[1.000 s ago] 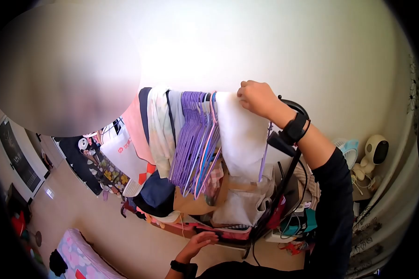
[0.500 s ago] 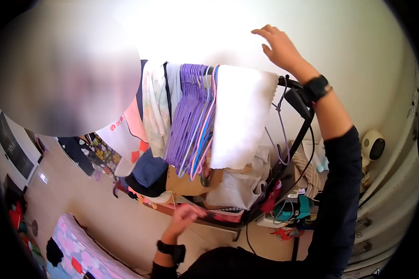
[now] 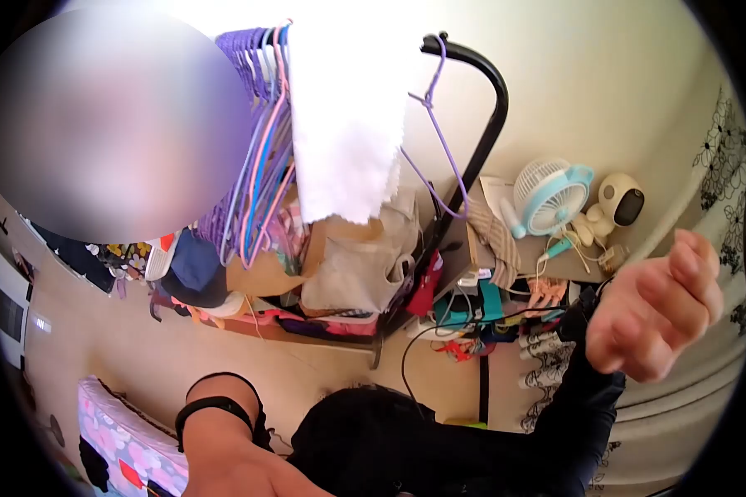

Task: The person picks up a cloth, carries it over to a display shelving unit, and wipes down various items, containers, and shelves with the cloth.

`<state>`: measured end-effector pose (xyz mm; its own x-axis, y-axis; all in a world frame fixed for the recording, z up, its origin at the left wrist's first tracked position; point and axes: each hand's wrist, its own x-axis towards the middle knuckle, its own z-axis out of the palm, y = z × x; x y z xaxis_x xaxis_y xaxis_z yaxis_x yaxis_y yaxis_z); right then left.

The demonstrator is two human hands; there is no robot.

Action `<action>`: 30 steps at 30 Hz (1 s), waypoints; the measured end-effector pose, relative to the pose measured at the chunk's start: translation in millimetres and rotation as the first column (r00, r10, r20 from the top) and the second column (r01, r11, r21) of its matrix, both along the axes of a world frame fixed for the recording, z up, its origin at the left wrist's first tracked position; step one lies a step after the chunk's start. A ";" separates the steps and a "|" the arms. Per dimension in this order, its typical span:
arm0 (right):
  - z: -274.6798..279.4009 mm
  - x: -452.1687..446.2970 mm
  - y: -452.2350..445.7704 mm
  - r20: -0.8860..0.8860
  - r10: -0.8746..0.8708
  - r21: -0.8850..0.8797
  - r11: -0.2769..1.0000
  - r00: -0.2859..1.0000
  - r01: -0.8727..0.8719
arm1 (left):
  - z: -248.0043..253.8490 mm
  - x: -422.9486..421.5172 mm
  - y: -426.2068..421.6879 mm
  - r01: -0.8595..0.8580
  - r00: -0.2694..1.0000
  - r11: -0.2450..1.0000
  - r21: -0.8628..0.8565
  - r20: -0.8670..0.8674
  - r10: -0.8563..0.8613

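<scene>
A white cloth [image 3: 348, 124] with a jagged edge hangs over the black rack [image 3: 499, 91]. To its left hangs a bunch of purple, blue and pink hangers [image 3: 261, 178]. One purple hanger [image 3: 448, 145] hangs alone by the right end of the bar. My right hand [image 3: 659, 306] is raised at the right, in front of the curtain, with fingers loosely curled and nothing visible in them. At the bottom edge is my left hand [image 3: 244, 470], its fingers cut off by the frame. Neither hand touches the cloth or the hangers.
A white and blue fan [image 3: 551, 199] and a white camera-like device [image 3: 620, 201] stand on a small table at right. Bags and a dark blue cap [image 3: 195, 261] lie below the hangers. A flowered pink cover [image 3: 128, 439] is at lower left. A black cable crosses near my right sleeve.
My right hand has come down from above the rack to the right side. My left hand has moved down to the bottom edge. The view has shifted, with the rack now higher and further left.
</scene>
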<state>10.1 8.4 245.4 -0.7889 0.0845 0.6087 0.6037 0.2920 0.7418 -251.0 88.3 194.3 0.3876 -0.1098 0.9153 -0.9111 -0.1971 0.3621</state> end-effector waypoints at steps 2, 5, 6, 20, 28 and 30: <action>0.1 0.8 -14.1 0.022 0.003 -0.086 0.996 1.000 -0.002 | -2.2 9.8 -1.2 -0.008 0.999 1.000 0.021 0.052 0.007; -1.6 -4.9 -22.1 -0.054 0.076 -0.152 0.985 0.996 -0.084 | -2.2 24.5 5.8 -0.004 0.988 0.995 0.104 0.151 -0.012; -3.2 -6.1 -22.7 -0.094 0.097 -0.170 0.979 0.991 -0.112 | -3.8 28.7 6.3 -0.046 0.972 0.995 0.092 0.232 0.023; -14.3 -16.9 -23.0 -0.222 0.452 0.002 0.886 0.864 -0.463 | 12.4 15.2 4.4 0.002 0.998 1.000 -0.026 -0.069 -0.004; -18.7 -7.1 -17.4 -0.244 0.469 0.045 0.880 0.849 -0.473 | 9.6 9.8 9.8 0.048 0.997 0.993 -0.104 -0.061 -0.054; -20.4 -4.2 -18.4 -0.255 0.465 0.062 0.883 0.848 -0.465 | 6.0 10.9 8.7 0.065 0.995 0.991 -0.116 -0.068 -0.073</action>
<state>5.8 -9.9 225.0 -0.5538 -0.2519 0.7936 0.5644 0.5872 0.5802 -240.1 97.0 200.3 0.4484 -0.0353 0.8932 -0.8916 -0.0881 0.4441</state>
